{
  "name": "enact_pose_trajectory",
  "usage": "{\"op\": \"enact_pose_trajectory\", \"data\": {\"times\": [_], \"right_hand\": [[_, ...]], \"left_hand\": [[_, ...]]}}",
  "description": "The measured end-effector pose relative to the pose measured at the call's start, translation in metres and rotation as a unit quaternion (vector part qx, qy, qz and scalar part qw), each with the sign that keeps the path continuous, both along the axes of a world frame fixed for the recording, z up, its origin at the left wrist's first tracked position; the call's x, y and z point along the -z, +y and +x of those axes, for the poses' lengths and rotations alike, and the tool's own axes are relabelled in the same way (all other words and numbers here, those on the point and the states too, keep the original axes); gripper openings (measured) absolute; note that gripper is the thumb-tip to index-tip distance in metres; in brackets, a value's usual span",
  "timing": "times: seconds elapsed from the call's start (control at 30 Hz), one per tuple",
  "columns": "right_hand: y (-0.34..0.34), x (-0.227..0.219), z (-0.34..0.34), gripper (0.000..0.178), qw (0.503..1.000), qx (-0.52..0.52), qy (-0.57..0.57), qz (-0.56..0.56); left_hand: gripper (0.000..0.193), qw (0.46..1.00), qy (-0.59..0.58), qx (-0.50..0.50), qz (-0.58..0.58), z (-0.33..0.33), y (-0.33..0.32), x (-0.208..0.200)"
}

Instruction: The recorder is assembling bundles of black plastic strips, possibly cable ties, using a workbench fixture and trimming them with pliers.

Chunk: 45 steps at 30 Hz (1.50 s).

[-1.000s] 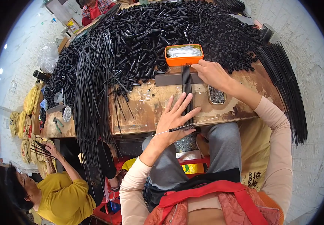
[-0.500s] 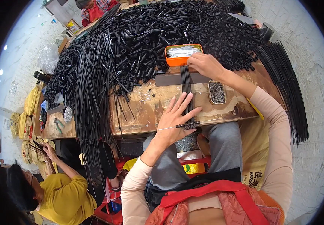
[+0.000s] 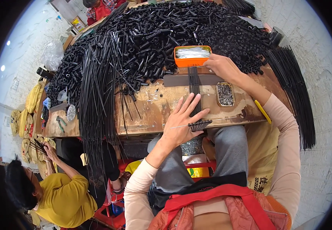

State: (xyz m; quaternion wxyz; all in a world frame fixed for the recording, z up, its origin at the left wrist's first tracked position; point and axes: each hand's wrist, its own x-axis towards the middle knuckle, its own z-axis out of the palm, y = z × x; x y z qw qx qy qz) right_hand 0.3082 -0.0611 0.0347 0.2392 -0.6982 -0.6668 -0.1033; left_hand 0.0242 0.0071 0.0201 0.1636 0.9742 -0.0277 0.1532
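My left hand [image 3: 183, 119] lies flat with its fingers spread over a row of thin black rods [image 3: 193, 78]. The rods run side by side across the table's front edge. Their near ends sit fanned out on a thin metal wire, beside my left thumb. At the far ends, my right hand [image 3: 223, 68] pinches a thin pale wire [image 3: 201, 66] that reaches across the rod tips; its inner end is too small to make out. An orange box [image 3: 192, 63] of white thin pieces stands just behind the rod tips.
A flat dark bar [image 3: 173, 80] lies under the rods. Right of them is a clear dish [image 3: 225, 105] of small metal bits. Black tubes and rings [image 3: 154, 38] heap up behind. Long rod bundles [image 3: 97, 88] hang over the edge. At left, a co-worker [image 3: 64, 195] handles rods.
My right hand has shifted right, away from the rod tips, and a thin wire now shows between them. My left hand stays on the rods. The whole view has shifted slightly.
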Motion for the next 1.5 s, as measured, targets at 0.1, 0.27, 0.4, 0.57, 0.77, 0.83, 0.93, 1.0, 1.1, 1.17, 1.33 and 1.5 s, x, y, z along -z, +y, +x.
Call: {"op": "enact_pose_trajectory", "data": {"times": [0.1,0.27,0.4,0.57,0.77,0.83,0.93,1.0,1.1,1.17,1.33,1.5], "right_hand": [[-0.001,-0.001,0.004,0.016,0.999,-0.021,-0.032,0.023],[0.002,0.002,0.004,0.019,1.000,-0.017,-0.023,0.004],[0.004,0.006,0.007,0.018,1.000,-0.025,0.011,-0.005],[0.007,0.002,0.008,0.014,0.997,-0.070,-0.036,0.022],[0.012,-0.004,0.002,0.010,0.997,-0.066,0.017,-0.034],[0.010,-0.005,0.001,0.010,0.999,-0.037,-0.017,-0.007],[0.013,0.001,-0.001,0.011,0.999,-0.042,0.006,0.005],[0.015,0.006,0.001,0.012,0.998,-0.059,0.017,0.008],[0.012,0.003,-0.002,0.013,0.997,-0.070,0.010,0.006],[0.012,0.001,-0.003,0.013,0.998,-0.063,-0.005,-0.001],[0.022,-0.001,-0.008,0.011,0.997,-0.060,0.044,0.001],[0.011,-0.008,-0.018,0.012,0.999,-0.027,0.017,0.022]], "left_hand": [[0.080,1.000,-0.001,-0.002,0.003,0.000,-0.001,0.000],[0.081,1.000,0.001,-0.003,0.006,-0.001,0.001,-0.001],[0.081,1.000,0.000,0.005,0.006,0.000,0.000,-0.001],[0.081,1.000,-0.006,0.008,0.000,-0.001,0.001,-0.001],[0.078,1.000,-0.009,0.003,-0.002,0.000,0.001,0.001],[0.078,1.000,-0.011,0.006,-0.010,0.000,0.001,0.001],[0.079,1.000,-0.008,0.004,-0.006,0.000,0.001,0.000],[0.079,1.000,-0.005,0.002,0.002,0.000,0.001,0.000],[0.081,1.000,0.001,-0.005,0.015,-0.001,0.000,-0.002],[0.081,1.000,0.005,-0.009,0.019,-0.001,-0.001,-0.003],[0.082,1.000,0.008,-0.009,0.011,0.000,-0.001,-0.002],[0.082,1.000,0.009,-0.010,0.010,0.000,-0.001,-0.004]]}}
